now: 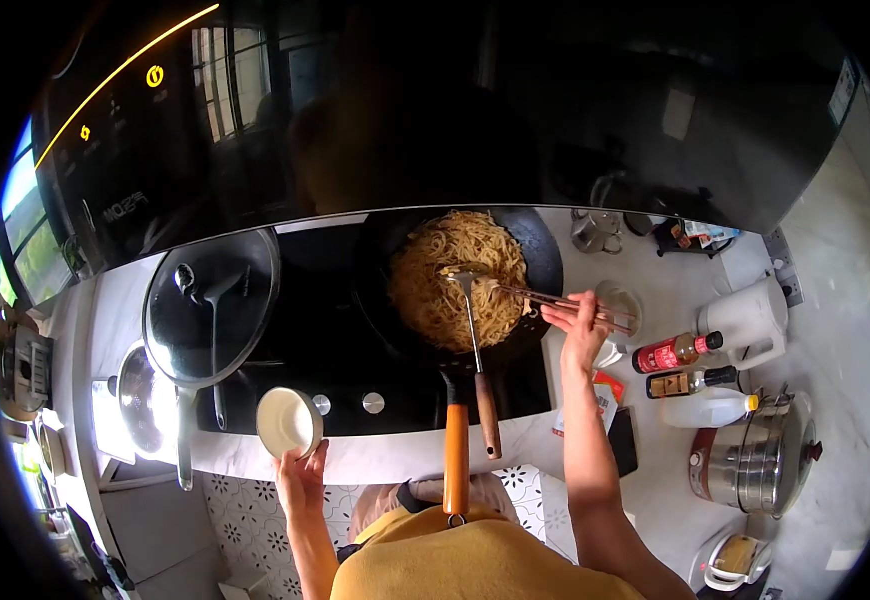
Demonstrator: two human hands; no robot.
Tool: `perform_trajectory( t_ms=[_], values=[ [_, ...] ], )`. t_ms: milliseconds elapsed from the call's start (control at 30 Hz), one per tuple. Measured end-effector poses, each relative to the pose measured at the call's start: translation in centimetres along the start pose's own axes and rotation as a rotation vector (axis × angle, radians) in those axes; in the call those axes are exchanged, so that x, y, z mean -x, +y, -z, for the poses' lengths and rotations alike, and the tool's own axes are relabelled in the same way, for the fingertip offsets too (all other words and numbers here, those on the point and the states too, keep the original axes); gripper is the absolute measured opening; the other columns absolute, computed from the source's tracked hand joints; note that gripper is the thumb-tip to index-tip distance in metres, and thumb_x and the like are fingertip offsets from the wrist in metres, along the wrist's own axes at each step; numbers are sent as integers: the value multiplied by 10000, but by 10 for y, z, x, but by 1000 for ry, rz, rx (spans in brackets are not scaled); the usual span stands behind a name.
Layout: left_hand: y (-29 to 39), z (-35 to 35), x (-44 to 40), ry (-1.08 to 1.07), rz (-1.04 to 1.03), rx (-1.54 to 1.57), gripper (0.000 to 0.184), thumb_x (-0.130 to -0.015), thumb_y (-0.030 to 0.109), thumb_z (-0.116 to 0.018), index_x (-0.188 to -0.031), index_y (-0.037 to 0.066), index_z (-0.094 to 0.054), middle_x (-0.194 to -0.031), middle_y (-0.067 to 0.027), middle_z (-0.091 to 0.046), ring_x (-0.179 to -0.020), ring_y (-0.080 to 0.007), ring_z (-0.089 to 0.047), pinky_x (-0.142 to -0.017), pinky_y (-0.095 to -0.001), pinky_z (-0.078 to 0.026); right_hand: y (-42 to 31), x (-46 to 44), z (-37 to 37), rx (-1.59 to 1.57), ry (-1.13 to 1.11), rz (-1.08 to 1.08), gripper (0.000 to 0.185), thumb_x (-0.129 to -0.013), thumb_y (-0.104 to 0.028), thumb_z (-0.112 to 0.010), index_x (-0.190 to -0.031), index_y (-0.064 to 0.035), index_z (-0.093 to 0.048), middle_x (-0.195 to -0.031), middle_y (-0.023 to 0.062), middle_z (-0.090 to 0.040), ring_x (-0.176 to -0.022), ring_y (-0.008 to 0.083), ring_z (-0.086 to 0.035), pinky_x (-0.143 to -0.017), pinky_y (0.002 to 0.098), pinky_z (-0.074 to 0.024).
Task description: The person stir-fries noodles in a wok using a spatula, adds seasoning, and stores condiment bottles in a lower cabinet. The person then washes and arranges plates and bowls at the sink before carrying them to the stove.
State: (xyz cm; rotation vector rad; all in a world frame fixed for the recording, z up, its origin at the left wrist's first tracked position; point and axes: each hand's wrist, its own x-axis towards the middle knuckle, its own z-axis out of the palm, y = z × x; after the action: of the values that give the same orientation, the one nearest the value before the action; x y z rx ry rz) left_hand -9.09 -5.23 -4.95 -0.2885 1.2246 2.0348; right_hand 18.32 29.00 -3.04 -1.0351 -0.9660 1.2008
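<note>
My left hand (302,474) grips a white bowl (290,423) by its near side, over the front edge of the counter; the part of its inside that I see holds nothing. In my right hand (577,322) is a pair of chopsticks (545,297), their tips reaching into noodles (445,260). The noodles fill much of a dark wok (543,245), whose orange handle (457,455) points toward my body. A spatula (473,325) with a wooden grip rests in the wok, its head on the noodles, untouched by either hand.
Left of the wok lies a glass lid (190,345) with utensils on or behind it. On the right stand a red-labelled bottle (670,353), a dark bottle (690,382), a white jug (747,318) and a steel pot (750,460). A black range hood (405,120) hangs overhead.
</note>
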Motion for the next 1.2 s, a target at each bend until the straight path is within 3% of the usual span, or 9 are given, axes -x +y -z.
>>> perform_trajectory(
  t_ms=[167,233,367,500,733,1033,1133,1167,1200],
  values=[
    [3,-5,0,-17,18,-18,497,-833,37,-540,-1303,43,-376,-1207,-202,-531,-1003,-296,-633,-887,-396,-558,1,-8,11,-196,117,-147,346,-970,-336,-493,-955,10,-485,-782,203,-634,-670,307,-682,-603,376,-594],
    [4,-13,4,-21,-13,-20,425,-834,17,-493,-1238,56,-367,-1163,-202,-536,-924,-313,-654,-813,-393,-586,-7,-11,13,-276,153,-184,352,-945,-351,-537,-961,-3,-491,-800,193,-636,-688,315,-681,-636,386,-596],
    [12,-36,15,-54,-3,-139,454,-859,44,-505,-1259,76,-292,-1135,-226,-536,-799,-312,-679,-737,-357,-600,-38,-19,13,-350,130,-138,347,-938,-354,-550,-945,-9,-517,-800,155,-623,-694,312,-673,-628,372,-591],
    [16,-54,23,-142,11,-213,417,-879,94,-530,-1228,92,-302,-1067,-201,-569,-795,-326,-686,-683,-332,-599,-82,-21,1,-360,87,-60,349,-945,-354,-534,-948,-5,-541,-816,154,-634,-712,299,-672,-639,350,-583],
    [15,-82,28,-300,105,-295,332,-894,178,-508,-1153,107,-312,-1120,-192,-548,-862,-313,-674,-688,-358,-592,-137,-4,-23,-404,-59,21,318,-950,-340,-537,-936,-23,-561,-797,142,-650,-690,260,-676,-604,301,-577],
    [19,-115,30,-495,186,-463,492,-908,359,-579,-1164,64,-280,-1071,-201,-538,-857,-268,-654,-666,-383,-595,-167,56,-55,-446,-184,-86,298,-949,-348,-543,-903,-55,-575,-738,124,-665,-596,228,-670,-480,284,-528],
    [29,-122,41,-580,147,-522,449,-910,404,-539,-1116,86,-300,-1037,-188,-578,-790,-258,-686,-618,-343,-600,-184,79,-75,-522,-28,-142,270,-950,-347,-544,-886,-85,-568,-751,42,-615,-503,172,-590,-424,268,-476],
    [37,-123,45,-573,148,-519,449,-910,404,-539,-1116,86,-300,-1037,-188,-578,-790,-258,-686,-618,-343,-600,-189,87,-74,-443,-158,-106,247,-952,-338,-542,-883,-102,-562,-760,12,-586,-473,137,-544,-401,257,-448],
    [45,-124,49,-644,191,-525,498,-905,410,-560,-1132,60,-289,-1053,-206,-549,-835,-269,-662,-633,-355,-598,-195,95,-78,-437,-92,-130,238,-955,-333,-536,-879,-108,-549,-745,7,-576,-480,117,-554,-370,241,-436]
  ],
)
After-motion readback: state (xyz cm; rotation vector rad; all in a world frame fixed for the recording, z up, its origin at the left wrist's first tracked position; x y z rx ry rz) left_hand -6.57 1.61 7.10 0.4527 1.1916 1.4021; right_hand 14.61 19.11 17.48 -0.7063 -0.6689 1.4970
